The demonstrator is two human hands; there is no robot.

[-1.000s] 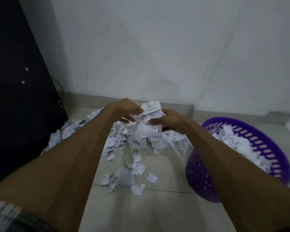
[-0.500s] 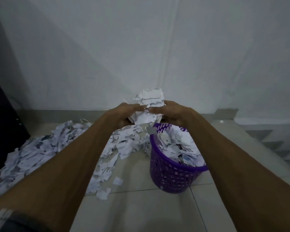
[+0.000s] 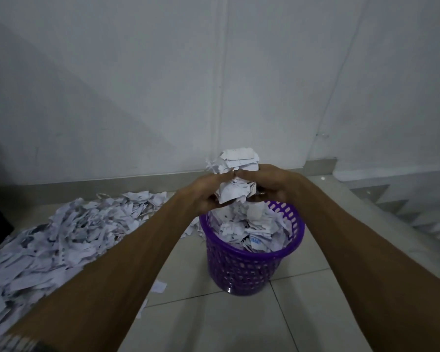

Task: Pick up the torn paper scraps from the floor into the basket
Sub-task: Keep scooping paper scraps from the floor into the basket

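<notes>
Both hands have carried their bundle of scraps (image 3: 235,177) from above the floor pile to directly over the purple basket (image 3: 252,265). Left hand (image 3: 203,196) and right hand (image 3: 267,182) clamp it between curled fingers. Already brimming, the basket looks nearly full, while a large scrap pile (image 3: 61,240) remains on the tiled floor (image 3: 214,323) to its left.

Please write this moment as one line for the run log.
stage: carry | left hand + right hand: hold scrap bundle above purple basket | floor pile: remains
</notes>
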